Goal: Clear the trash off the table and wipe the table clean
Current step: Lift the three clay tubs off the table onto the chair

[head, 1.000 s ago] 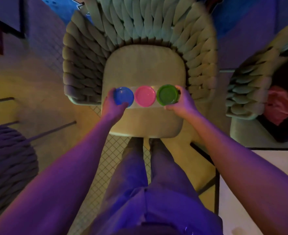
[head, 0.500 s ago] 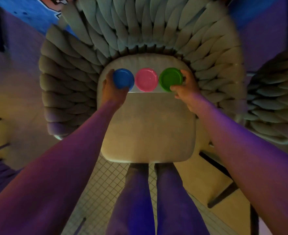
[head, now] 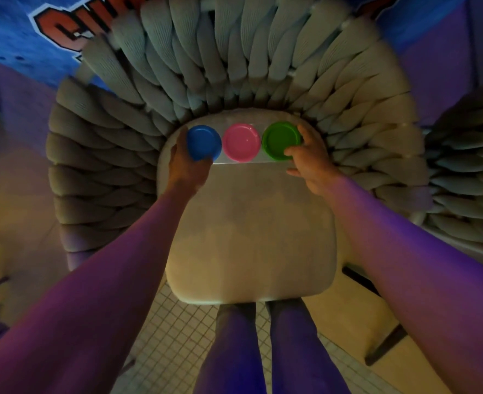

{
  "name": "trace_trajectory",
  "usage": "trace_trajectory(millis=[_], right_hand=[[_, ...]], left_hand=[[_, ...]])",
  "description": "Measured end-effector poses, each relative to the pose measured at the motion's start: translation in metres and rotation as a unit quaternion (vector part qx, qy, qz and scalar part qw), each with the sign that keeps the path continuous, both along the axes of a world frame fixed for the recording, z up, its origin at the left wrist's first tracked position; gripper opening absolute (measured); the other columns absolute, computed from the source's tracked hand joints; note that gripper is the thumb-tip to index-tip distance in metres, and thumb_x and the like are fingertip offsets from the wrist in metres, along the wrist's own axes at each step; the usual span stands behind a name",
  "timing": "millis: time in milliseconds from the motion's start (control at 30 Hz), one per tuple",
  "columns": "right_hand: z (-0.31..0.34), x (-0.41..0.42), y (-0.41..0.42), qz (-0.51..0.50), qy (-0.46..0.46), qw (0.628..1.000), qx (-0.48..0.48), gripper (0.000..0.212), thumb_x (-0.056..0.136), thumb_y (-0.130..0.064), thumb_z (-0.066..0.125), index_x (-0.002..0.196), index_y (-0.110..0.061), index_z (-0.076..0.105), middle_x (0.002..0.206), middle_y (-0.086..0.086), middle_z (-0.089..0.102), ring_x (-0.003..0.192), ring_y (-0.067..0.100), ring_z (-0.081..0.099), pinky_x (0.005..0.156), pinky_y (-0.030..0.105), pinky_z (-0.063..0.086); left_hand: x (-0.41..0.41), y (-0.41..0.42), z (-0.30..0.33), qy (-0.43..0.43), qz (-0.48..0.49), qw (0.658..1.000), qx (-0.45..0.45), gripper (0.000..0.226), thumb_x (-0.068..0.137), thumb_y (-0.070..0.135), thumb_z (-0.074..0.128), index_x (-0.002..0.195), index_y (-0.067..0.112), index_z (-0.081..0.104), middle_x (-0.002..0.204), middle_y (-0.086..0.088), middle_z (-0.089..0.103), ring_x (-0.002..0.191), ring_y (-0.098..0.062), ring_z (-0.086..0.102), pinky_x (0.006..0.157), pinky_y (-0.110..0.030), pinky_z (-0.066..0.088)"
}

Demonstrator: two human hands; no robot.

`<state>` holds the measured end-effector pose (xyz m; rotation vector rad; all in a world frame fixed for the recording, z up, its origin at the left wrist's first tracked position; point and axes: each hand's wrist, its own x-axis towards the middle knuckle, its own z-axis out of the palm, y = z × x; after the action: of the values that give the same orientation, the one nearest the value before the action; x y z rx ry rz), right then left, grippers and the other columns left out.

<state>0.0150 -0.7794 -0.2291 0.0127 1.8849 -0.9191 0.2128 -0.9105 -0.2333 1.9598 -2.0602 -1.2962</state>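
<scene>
Over chair seat (head: pixel 251 237): tub row (head: pixel 241 142) (both hands gripping) now farther back.

Three lidded tubs in row across back of chair seat (head: pixel 248 237), held in one tray (head: pixel 263 160): left tub (head: pixel 204 142), middle tub (head: pixel 241 142), right tub (head: pixel 280 139). Left hand (head: pixel 184 169) at left end, right hand (head: pixel 309 163) at right end. Woven backrest (head: pixel 234 66) behind. Legs (head: pixel 263 351) before seat.

Woven chair (head: pixel 138 155), tiled floor (head: pixel 175 331)
</scene>
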Motion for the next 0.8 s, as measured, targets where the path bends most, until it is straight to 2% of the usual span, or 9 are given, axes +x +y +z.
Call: trace_trajectory(millis=[133,233,367,467,567,633,733,800], right_hand=[[0.003,0.004,0.001,-0.024,-0.012,1.000,-0.006,0.073,0.094,-0.003,0.051,0.155,-0.032,0.024,0.133,-0.013,0.035,0.117,0.015,0.046,0.093,0.046,0.052],[0.007,0.009,0.009,-0.037,-0.030,0.999,0.008,0.074,0.096,-0.008,0.049,0.156,-0.033,0.016,0.142,-0.008,0.037,0.120,0.019,0.051,0.086,0.040,0.051],[0.020,0.018,0.032,-0.022,-0.032,0.998,0.045,0.069,0.095,-0.014,0.051,0.155,-0.029,0.020,0.137,-0.004,0.046,0.101,0.017,0.056,0.076,0.036,0.052],[0.041,0.028,0.059,-0.002,-0.028,0.999,0.040,0.065,0.091,-0.020,0.055,0.152,-0.025,0.032,0.113,-0.006,0.051,0.082,0.012,0.054,0.061,0.029,0.048],[0.081,0.032,0.092,-0.050,-0.035,0.997,0.042,0.047,0.094,-0.019,0.058,0.140,-0.021,0.049,0.104,0.002,0.059,0.087,0.020,0.056,0.073,0.033,0.048],[0.110,0.036,0.114,-0.078,-0.039,0.996,0.027,0.040,0.096,-0.016,0.057,0.136,-0.020,0.052,0.100,0.005,0.060,0.087,0.022,0.056,0.078,0.036,0.044],[0.151,0.047,0.156,-0.084,-0.006,0.996,0.005,0.039,0.096,-0.018,0.058,0.135,-0.020,0.054,0.104,0.000,0.062,0.082,0.015,0.057,0.073,0.030,0.046],[0.173,0.058,0.185,-0.084,0.030,0.996,-0.002,0.038,0.095,-0.019,0.060,0.133,-0.019,0.057,0.112,0.000,0.064,0.088,0.012,0.058,0.074,0.029,0.047]], left_hand=[[0.002,0.001,0.002,0.007,-0.022,1.000,0.005,0.087,0.086,0.017,0.072,0.158,0.018,0.022,0.155,-0.012,0.036,0.138,-0.026,0.041,0.098,-0.020,0.032],[0.008,0.006,0.015,-0.002,-0.038,0.999,-0.002,0.087,0.090,0.016,0.068,0.159,0.020,0.015,0.160,-0.012,0.025,0.143,-0.026,0.033,0.108,-0.025,0.028],[0.021,0.021,0.040,-0.001,-0.077,0.997,0.003,0.084,0.090,0.016,0.068,0.158,0.017,0.018,0.162,-0.011,0.019,0.145,-0.027,0.031,0.115,-0.035,0.032],[0.028,0.043,0.069,-0.008,-0.119,0.993,0.012,0.081,0.090,0.018,0.068,0.157,0.015,0.022,0.162,-0.010,0.020,0.147,-0.025,0.028,0.115,-0.031,0.026],[0.031,0.071,0.103,-0.025,-0.171,0.985,0.020,0.080,0.092,0.024,0.067,0.157,0.017,0.021,0.163,-0.007,0.021,0.146,-0.026,0.031,0.113,-0.033,0.029],[0.032,0.089,0.121,-0.031,-0.199,0.979,0.026,0.080,0.091,0.027,0.065,0.157,0.018,0.022,0.164,-0.006,0.021,0.144,-0.028,0.035,0.113,-0.037,0.033],[0.032,0.121,0.149,-0.019,-0.259,0.965,0.035,0.079,0.091,0.031,0.064,0.157,0.021,0.021,0.165,-0.005,0.019,0.143,-0.030,0.036,0.114,-0.042,0.035],[0.031,0.143,0.167,-0.009,-0.307,0.951,0.028,0.079,0.091,0.033,0.063,0.157,0.023,0.021,0.165,-0.001,0.016,0.145,-0.029,0.033,0.115,-0.045,0.035]])
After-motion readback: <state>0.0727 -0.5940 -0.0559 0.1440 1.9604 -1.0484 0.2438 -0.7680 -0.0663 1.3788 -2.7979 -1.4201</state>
